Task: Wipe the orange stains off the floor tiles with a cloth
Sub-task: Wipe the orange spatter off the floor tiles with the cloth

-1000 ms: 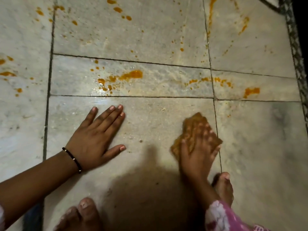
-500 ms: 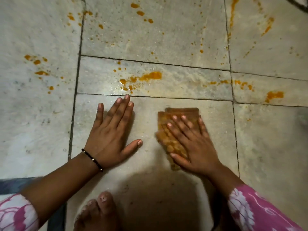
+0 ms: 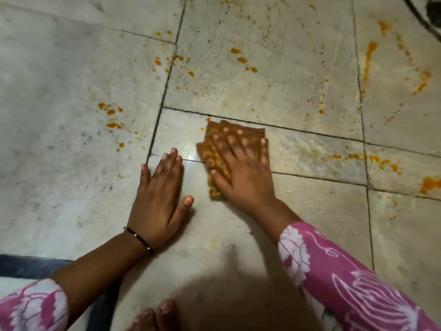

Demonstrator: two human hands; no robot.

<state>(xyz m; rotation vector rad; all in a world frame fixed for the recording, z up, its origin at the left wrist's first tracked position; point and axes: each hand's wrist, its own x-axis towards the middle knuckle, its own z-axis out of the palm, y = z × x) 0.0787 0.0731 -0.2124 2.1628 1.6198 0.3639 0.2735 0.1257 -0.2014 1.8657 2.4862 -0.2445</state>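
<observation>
A folded, orange-soaked cloth [image 3: 208, 149] lies across the grout line between the near tile and the narrow tile beyond it. My right hand [image 3: 241, 173] presses flat on it with fingers spread. My left hand [image 3: 160, 199] rests flat on the near tile just left of the cloth and holds nothing. Orange stains dot the floor: a cluster on the left tile [image 3: 112, 115], drops on the far tile [image 3: 241, 56], a trail along the narrow tile at right [image 3: 381, 161], a blot at the right edge [image 3: 429, 185] and streaks at far right [image 3: 370, 56].
My toes [image 3: 164, 311] show at the bottom edge beside my own shadow. A dark blue strip [image 3: 28, 266] runs along the lower left. A dark curved object [image 3: 427, 13] sits in the top right corner.
My right hand has slid the cloth left and forward from the near tile onto the narrow tile, over the large orange smear there. My left hand stays planted.
</observation>
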